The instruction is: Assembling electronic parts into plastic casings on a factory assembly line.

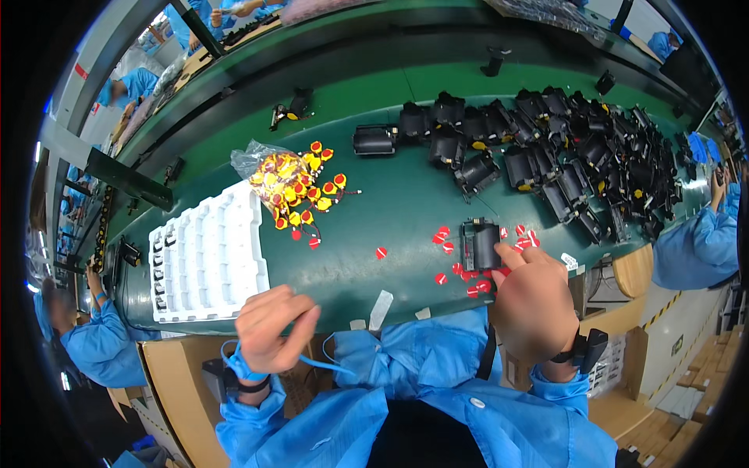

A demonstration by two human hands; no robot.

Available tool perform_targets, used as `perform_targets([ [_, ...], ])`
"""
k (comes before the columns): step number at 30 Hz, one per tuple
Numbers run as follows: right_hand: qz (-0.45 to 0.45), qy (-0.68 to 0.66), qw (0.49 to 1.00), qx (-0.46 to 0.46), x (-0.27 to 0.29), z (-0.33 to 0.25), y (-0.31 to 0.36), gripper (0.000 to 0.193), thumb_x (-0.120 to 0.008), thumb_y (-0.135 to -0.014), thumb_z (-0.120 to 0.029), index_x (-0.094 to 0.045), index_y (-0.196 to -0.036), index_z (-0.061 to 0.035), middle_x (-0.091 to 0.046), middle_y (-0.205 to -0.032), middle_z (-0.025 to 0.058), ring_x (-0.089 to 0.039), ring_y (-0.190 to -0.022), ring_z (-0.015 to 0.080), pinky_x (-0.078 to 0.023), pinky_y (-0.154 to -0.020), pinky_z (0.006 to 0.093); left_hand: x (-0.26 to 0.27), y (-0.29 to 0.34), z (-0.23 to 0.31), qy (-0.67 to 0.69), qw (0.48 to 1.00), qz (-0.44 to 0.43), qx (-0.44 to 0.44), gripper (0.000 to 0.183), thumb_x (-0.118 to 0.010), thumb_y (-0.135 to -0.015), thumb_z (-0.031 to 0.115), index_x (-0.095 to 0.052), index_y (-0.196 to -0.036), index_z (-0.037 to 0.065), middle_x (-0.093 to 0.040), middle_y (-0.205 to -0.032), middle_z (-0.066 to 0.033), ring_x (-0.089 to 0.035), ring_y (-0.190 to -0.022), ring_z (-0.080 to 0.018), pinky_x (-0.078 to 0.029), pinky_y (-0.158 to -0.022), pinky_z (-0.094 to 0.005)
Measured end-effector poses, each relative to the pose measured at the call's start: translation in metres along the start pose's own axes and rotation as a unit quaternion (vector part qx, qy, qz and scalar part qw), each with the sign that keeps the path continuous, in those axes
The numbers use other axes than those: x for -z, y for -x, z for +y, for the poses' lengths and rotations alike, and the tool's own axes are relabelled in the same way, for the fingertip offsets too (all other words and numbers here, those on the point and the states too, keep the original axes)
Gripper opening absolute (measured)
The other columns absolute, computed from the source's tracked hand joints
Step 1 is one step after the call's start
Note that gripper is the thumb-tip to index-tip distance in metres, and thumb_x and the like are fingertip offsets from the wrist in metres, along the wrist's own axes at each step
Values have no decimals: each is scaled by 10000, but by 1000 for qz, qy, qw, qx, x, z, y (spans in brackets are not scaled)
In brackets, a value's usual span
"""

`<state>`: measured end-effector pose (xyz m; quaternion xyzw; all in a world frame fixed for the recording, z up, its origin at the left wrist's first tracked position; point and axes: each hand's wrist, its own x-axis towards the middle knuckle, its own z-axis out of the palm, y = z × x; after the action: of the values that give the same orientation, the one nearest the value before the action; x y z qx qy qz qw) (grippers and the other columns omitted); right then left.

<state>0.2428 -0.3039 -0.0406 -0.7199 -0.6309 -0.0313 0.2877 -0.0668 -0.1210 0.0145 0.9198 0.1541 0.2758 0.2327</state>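
Note:
A black plastic housing (pixel 480 246) with a rounded body lies on the green bench in front of me. My right hand (pixel 534 300) is closed on its right end, with thumb and forefinger at the edge. Around this hand lie several round red stickers (pixel 472 290), some partly covered by the fingers. My left hand (pixel 273 327) hovers over the bench's near edge, beside the white tray, its fingers curled together and nothing visible in them. A blue cord (pixel 320 362) runs from the band on that wrist.
The white compartment tray (pixel 251 269) holds small black parts in its left column. Beyond it, a clear bag (pixel 273 175) spills yellow-and-red wired parts. Black housings (pixel 538 164) are heaped at the right. Open cardboard boxes (pixel 175 382) stand below the bench; co-workers (pixel 101 343) sit on both sides.

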Motion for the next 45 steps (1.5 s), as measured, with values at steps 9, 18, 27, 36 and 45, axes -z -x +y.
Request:
perform_targets([
  [9, -8, -70, 984, 165, -14, -24, -57, 224, -662, -716, 27, -631, -937, 9, -505, -746, 99, -564, -659, 267, -451, -548, 383, 30, 48, -5, -25, 986, 127, 106, 107, -655, -712, -110, -622, -794, -49, -549, -603, -114, -514, -493, -219, -370, -481, -305],
  [18, 59, -17, 974, 218, -12, -24, -113, 224, -700, -704, 28, -631, -917, 14, -491, -706, 91, -552, -616, 264, -450, -529, 375, 35, 45, -9, -79, 986, 112, 98, 119, -678, -698, -95, -630, -788, -33, -531, -594, -109, -516, -492, -239, -370, -476, -314],
  [27, 216, -78, 972, 43, -40, 49, -118, 41, -654, -903, -19, -666, -935, 2, -578, -675, 48, -505, -559, 98, -381, -499, 263, 101, 66, -27, -201, 935, 172, 235, 63, -668, -861, 39, -650, -826, -11, -558, -651, -113, -536, -533, -229, -396, -516, -324],
  [36, 192, -202, 960, -19, -48, 60, -115, 53, -612, -937, 0, -645, -942, 42, -512, -695, -30, -428, -629, 39, -307, -547, 199, 257, 103, -174, -301, 845, 15, 442, 187, -624, -818, 174, -675, -808, -6, -655, -752, -220, -640, -704, -375, -515, -676, -421],
  [45, 186, -243, 951, -52, -57, 69, -120, 68, -612, -943, -29, -644, -924, 28, -505, -698, -33, -429, -635, 38, -307, -546, 202, 190, 111, -285, -519, 749, -214, 350, 362, -603, -845, 133, -608, -1204, 82, -693, -965, -230, -662, -935, -406, -522, -820, -513],
])
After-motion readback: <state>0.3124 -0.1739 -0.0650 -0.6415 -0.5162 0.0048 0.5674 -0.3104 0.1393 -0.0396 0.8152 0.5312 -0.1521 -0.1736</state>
